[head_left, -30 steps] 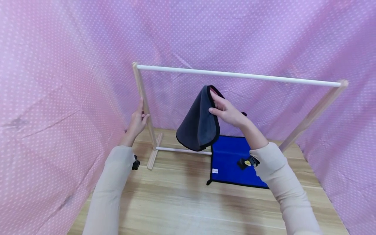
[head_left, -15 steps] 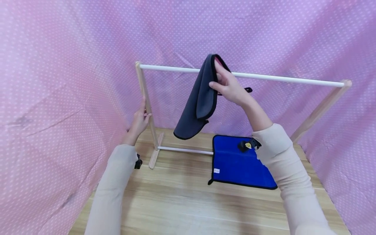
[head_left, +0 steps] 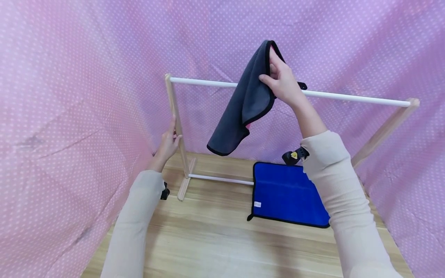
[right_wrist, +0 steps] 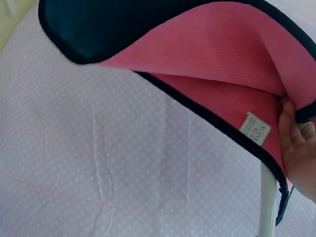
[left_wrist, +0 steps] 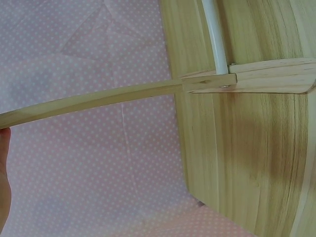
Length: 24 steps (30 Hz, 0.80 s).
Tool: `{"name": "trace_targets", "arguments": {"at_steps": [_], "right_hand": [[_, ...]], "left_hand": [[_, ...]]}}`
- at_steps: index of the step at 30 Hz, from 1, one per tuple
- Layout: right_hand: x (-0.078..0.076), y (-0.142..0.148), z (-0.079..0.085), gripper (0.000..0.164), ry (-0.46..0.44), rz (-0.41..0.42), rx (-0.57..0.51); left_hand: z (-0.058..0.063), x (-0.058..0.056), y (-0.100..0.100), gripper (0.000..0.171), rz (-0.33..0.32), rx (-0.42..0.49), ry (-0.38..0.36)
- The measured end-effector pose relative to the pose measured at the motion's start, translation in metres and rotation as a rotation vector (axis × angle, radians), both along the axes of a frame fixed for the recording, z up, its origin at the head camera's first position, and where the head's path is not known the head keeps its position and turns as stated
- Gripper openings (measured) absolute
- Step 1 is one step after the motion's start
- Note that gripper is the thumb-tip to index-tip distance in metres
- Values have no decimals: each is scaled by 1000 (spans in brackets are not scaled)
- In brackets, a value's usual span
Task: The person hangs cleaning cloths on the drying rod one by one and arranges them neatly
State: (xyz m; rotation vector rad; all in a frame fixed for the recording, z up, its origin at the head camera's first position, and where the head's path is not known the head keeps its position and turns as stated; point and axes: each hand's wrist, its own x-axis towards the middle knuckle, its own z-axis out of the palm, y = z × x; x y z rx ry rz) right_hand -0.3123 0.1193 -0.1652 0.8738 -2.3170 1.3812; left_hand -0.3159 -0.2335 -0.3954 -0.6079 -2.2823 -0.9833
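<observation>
— From your distant seat, are you reading any text?
— No, I am not managing one word. The right wrist view is showing me a white tag (right_wrist: 255, 129) on the pink side of the grey-and-pink cloth (right_wrist: 212, 47); its print is looking too blurred.
— And the head view?
— A white label (head_left: 257, 204) is showing on the blue cloth (head_left: 288, 195), too small for reading.

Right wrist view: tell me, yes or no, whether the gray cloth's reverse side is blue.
No, the gray cloth has a pink reverse side, bearing a white label.
</observation>
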Motion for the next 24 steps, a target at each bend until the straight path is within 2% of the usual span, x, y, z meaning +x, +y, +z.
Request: {"name": "trace_targets", "arguments": {"at_steps": [4, 8, 16, 20, 24], "right_hand": [[-4, 2, 1, 70, 28, -117, 49], [-6, 3, 0, 70, 12, -199, 125], [-5, 3, 3, 70, -68, -246, 230], [-5, 3, 2, 70, -76, -265, 258], [-5, 1, 1, 70, -80, -270, 266]], "left_hand": [[0, -2, -1, 83, -18, 5, 11], [0, -3, -2, 81, -15, 10, 0], [3, 1, -3, 78, -18, -4, -9], [7, 8, -1, 77, -4, -29, -73], [15, 19, 4, 81, 28, -31, -175]]}}
